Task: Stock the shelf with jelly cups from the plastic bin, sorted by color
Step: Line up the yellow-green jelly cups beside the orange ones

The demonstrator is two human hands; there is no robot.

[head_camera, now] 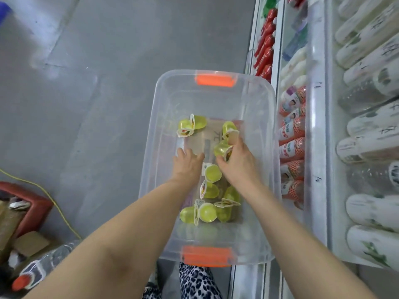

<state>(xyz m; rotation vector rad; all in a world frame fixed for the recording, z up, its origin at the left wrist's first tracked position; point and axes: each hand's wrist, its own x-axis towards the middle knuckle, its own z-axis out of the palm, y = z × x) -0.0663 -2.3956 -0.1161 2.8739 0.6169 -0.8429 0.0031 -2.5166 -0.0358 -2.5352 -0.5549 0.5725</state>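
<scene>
The bin (151,134) was a big see-through box with an orange clip (214,80) at each end, and it sat just beside the shelf (316,104). Yellow-green jelly cups (207,212) with white picture lids lay tipped on their sides in it, most in a heap at the near end and a few at the far end. One jelly cup (222,148) was pinched in the right hand (239,162).

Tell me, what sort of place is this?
Probably a small shop aisle: shelves on the right are packed with rows of bottled drinks, and a clear plastic bin of yellow-green jelly cups sits on the grey floor.
</scene>
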